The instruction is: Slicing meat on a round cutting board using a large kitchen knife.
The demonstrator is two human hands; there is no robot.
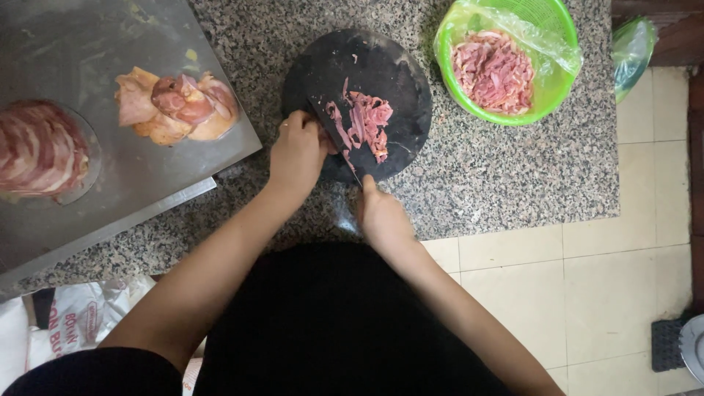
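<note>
A round black cutting board (389, 70) lies on the granite counter, with thin strips of raw red meat (369, 121) on it. My right hand (381, 216) grips the handle of a dark knife (334, 132), whose blade lies across the board beside the strips. My left hand (297, 150) rests on the board's left edge with its fingers curled against the blade and the meat.
A green basket (554, 84) lined with a clear bag holds sliced meat at the back right. On the left a steel tray (88, 44) bears meat chunks (176, 106) and a round slab of layered meat (37, 150). Tiled floor lies to the right; a white bag sits lower left.
</note>
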